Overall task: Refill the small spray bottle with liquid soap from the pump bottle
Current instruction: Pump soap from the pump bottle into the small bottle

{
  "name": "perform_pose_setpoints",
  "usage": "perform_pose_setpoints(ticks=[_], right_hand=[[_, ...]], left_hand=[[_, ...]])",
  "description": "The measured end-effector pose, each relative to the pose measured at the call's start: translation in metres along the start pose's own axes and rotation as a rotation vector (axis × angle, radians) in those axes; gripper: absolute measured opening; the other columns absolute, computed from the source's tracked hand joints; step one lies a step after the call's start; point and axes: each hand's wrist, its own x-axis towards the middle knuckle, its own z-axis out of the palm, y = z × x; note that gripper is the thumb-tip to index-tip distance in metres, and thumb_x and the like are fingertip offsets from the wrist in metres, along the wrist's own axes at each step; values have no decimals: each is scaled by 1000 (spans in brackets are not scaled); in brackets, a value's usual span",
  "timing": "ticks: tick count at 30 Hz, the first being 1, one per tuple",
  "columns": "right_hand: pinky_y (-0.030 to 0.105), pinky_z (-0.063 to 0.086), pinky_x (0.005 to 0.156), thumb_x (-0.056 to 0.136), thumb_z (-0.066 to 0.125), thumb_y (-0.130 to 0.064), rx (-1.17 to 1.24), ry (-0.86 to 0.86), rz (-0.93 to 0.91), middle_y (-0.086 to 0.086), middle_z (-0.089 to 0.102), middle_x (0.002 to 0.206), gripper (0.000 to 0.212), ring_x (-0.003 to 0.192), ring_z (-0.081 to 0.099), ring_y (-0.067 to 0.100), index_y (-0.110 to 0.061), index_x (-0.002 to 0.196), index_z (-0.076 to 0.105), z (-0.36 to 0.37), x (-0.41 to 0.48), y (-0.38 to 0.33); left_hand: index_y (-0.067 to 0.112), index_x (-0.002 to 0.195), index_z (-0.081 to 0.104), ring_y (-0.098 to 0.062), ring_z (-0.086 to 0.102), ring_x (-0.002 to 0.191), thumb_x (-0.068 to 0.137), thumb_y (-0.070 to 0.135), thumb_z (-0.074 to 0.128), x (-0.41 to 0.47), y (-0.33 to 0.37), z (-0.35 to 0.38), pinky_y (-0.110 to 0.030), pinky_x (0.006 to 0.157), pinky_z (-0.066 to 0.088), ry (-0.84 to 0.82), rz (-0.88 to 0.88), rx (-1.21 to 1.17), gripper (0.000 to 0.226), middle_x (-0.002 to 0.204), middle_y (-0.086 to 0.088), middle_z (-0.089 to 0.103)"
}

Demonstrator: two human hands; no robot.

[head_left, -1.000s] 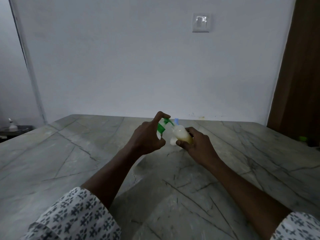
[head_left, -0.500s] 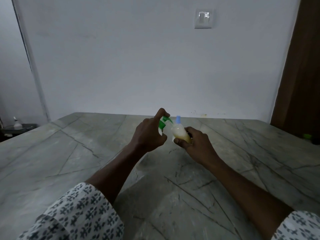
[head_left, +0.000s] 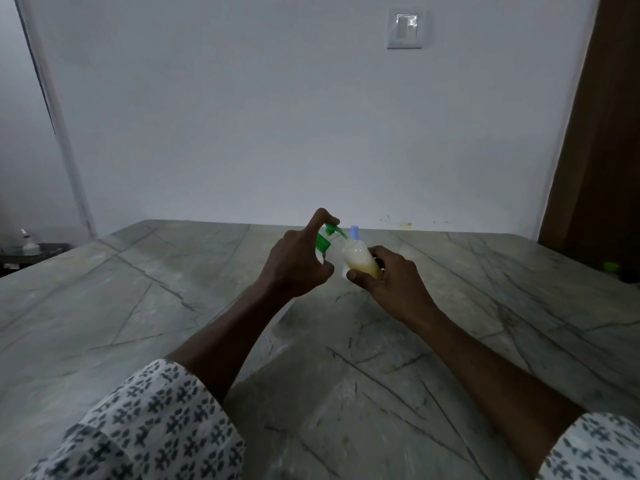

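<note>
My left hand (head_left: 294,265) is closed around the pump bottle, whose green pump head (head_left: 329,237) shows above my fingers with my forefinger resting on top; the bottle's body is hidden behind my hand. The green spout points right at the neck of a small clear bottle (head_left: 358,259) holding pale yellowish liquid. My right hand (head_left: 388,277) grips that small bottle from below, tilted to the left. A small blue piece (head_left: 354,232) shows just behind its top. Both bottles are held above the grey marble table (head_left: 138,306).
A white wall with a light switch (head_left: 404,27) rises behind the table's far edge. A brown door (head_left: 602,168) stands at the right, with a small green object (head_left: 611,266) near its base. At far left a small white bottle (head_left: 29,242) sits on a dark shelf.
Both hands and the two bottles have lifted slightly in the view and stayed together. My left forefinger remains on the pump head; the grips are unchanged.
</note>
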Motion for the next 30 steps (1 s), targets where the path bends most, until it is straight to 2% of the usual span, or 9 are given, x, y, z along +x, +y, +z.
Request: perform_pose_setpoints(ticks=[4, 7, 12, 16, 21, 25, 30], right_hand=[[19, 37, 64, 81, 70, -44, -2, -7, -3, 8, 65, 116, 58, 89, 55, 14, -11, 127, 56, 2, 0, -1], [13, 35, 62, 81, 70, -44, -12, -5, -2, 7, 65, 116, 58, 88, 54, 13, -11, 126, 56, 2, 1, -1], [13, 36, 59, 79, 72, -45, 6, 15, 10, 4, 66, 107, 53, 84, 56, 13, -14, 120, 59, 1, 0, 2], [14, 41, 61, 78, 73, -46, 16, 28, 13, 2, 66, 101, 51, 83, 58, 14, -15, 116, 60, 0, 0, 2], [15, 36, 57, 79, 72, -45, -14, 10, 7, 1, 64, 97, 52, 79, 56, 13, -14, 118, 60, 0, 0, 1], [13, 35, 57, 79, 72, -44, -16, 5, -4, 4, 65, 101, 53, 80, 55, 12, -12, 120, 59, 1, 0, -1], [14, 34, 56, 79, 73, -44, -4, 12, 7, 2, 64, 100, 52, 80, 56, 13, -13, 119, 60, -1, 0, 0]], left_hand=[[30, 120, 40, -16, 58, 57, 71, 19, 71, 0, 0, 2, -40, 57, 57, 38, 6, 7, 59, 91, -6, 72], [29, 122, 40, -17, 59, 59, 72, 18, 73, 1, -1, 3, -41, 59, 59, 10, 3, -7, 60, 97, -6, 72], [33, 130, 36, -14, 55, 55, 71, 19, 72, 2, -4, 1, -41, 57, 57, -31, -1, -11, 70, 89, -3, 69], [32, 133, 38, -13, 54, 54, 70, 18, 72, 2, -4, 0, -33, 52, 53, -25, 22, -21, 73, 87, -2, 69], [27, 126, 43, -20, 58, 58, 71, 17, 72, 2, 0, 2, -40, 57, 57, 3, -1, 1, 63, 92, -7, 71], [24, 122, 45, -18, 57, 57, 71, 17, 73, 2, 0, 3, -39, 56, 57, 45, 5, -14, 59, 91, -4, 71], [33, 125, 36, -16, 56, 55, 70, 23, 68, 3, -2, 1, -43, 56, 56, -29, -16, 3, 64, 89, -4, 70]])
